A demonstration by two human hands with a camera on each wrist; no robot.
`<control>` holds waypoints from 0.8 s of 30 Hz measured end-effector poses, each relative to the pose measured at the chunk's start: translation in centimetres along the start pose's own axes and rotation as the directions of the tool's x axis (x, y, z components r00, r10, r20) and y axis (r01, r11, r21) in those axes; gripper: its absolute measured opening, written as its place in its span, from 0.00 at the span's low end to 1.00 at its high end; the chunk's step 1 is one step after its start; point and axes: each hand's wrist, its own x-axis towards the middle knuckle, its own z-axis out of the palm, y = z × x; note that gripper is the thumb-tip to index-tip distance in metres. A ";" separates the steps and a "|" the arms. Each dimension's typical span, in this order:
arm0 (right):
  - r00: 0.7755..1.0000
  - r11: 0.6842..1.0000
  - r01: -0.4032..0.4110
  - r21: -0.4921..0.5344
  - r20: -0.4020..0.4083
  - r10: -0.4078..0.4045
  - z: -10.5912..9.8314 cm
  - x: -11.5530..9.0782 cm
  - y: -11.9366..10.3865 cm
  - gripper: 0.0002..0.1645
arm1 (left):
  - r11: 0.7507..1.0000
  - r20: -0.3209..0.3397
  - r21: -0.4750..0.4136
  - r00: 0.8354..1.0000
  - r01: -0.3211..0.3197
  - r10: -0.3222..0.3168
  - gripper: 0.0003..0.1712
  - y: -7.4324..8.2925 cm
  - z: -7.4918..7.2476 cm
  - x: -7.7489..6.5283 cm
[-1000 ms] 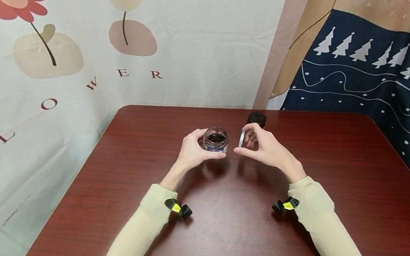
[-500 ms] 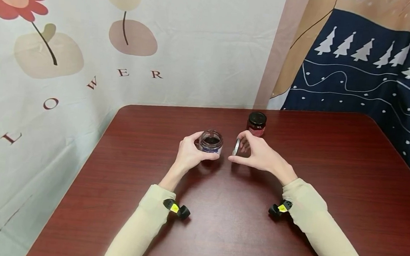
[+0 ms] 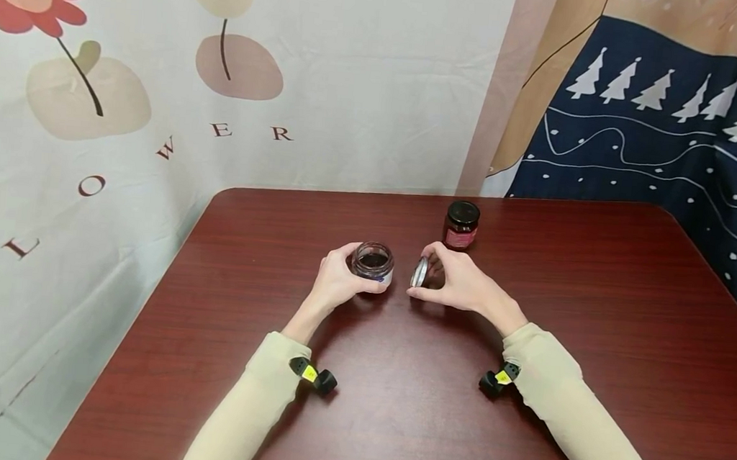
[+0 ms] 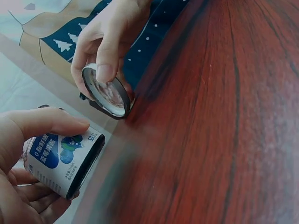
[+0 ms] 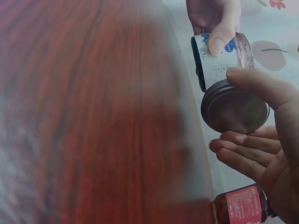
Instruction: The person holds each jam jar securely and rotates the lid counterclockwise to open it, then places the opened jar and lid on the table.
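Note:
In the head view my left hand (image 3: 336,279) grips a small glass jam jar (image 3: 372,265), upright and lidless, with dark contents inside. Its white label with blueberries (image 4: 67,151) shows in the left wrist view, under my thumb. My right hand (image 3: 466,287) pinches a round jar lid (image 3: 420,272) by its rim, just right of the jar and apart from it. The lid stands on edge, its pale inner side turned toward the jar. From the right wrist, the lid's dark outer face (image 5: 236,111) is visible.
Behind my right hand stands a second jar (image 3: 462,226), with a black lid on and a pinkish-red label. Both are on a reddish-brown wooden table (image 3: 392,420). A printed flower curtain (image 3: 367,78) and a navy tree-patterned cloth (image 3: 647,151) hang beyond the table's far edge.
Both hands have moved toward me and slightly left, with the open jar and the lid. The lid's inner side has turned more into view. More of the second jar shows.

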 end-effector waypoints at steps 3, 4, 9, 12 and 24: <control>1.000 1.000 -0.006 0.009 0.006 0.006 0.1 0.0 0.1 0.37 | 1.000 0.007 -0.004 1.000 0.003 -0.003 0.39 -0.2 0.0 0.1; 1.000 1.000 -0.009 0.012 0.009 0.009 0.2 0.0 0.2 0.36 | 1.000 0.009 -0.006 1.000 0.004 -0.004 0.39 -0.3 0.0 0.1; 1.000 0.999 -0.014 0.029 0.026 0.013 0.2 0.1 0.2 0.36 | 1.000 0.011 -0.008 1.000 0.023 -0.023 0.39 -0.5 0.0 0.1; 0.999 0.999 -0.025 0.043 0.033 0.023 0.3 0.1 0.4 0.37 | 0.999 0.015 -0.016 0.999 0.036 -0.035 0.38 -0.7 0.1 0.1; 0.997 0.995 -0.054 0.082 0.067 0.048 0.4 0.3 0.5 0.36 | 0.998 0.052 -0.051 0.998 0.041 -0.038 0.39 -1.6 0.0 0.4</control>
